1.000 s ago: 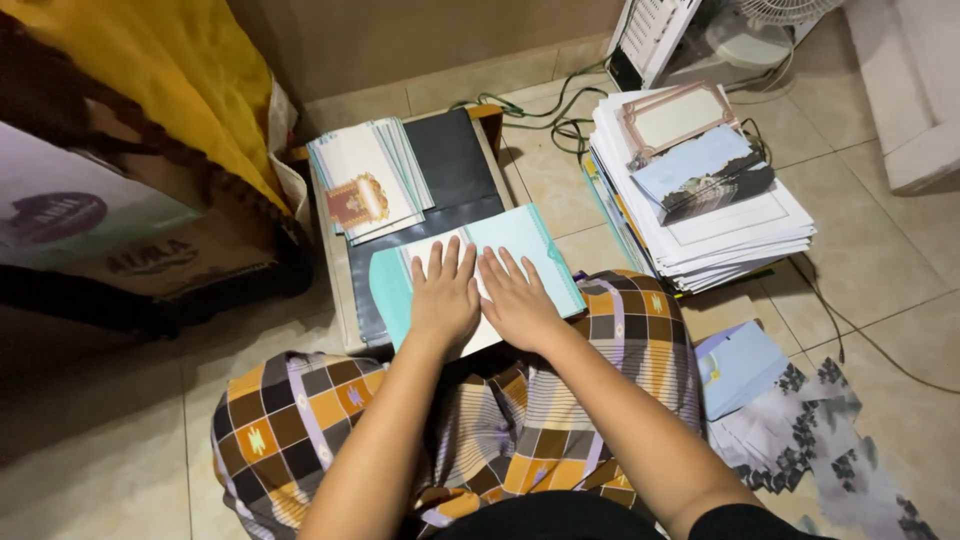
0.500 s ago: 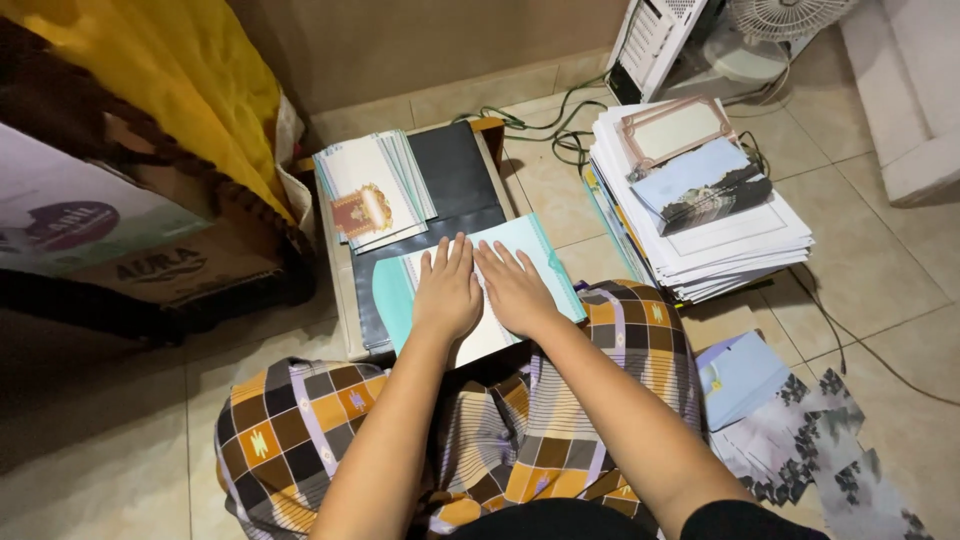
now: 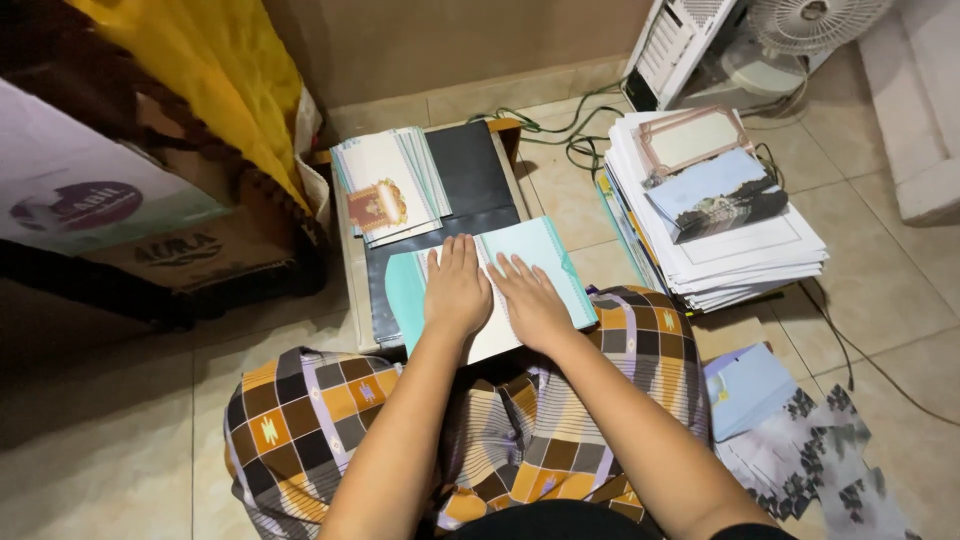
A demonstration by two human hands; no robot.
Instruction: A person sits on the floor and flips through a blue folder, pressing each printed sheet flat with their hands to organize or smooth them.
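Both my hands lie flat, palms down, side by side on a white card with light teal flaps spread open on a low board with a dark mat. My left hand presses the left half, fingers together. My right hand presses the right half, fingers slightly spread. Neither hand grips anything. A small stack of folded white cards with a gold and red emblem rests on the board's far left corner.
A tall pile of white printed sheets with a picture card on top stands to the right. Loose blue and patterned papers lie at my right knee. Cables, a fan, a cardboard box and yellow cloth surround the board.
My hands have stayed flat on the teal card, shifting only slightly. The view has drifted a little.
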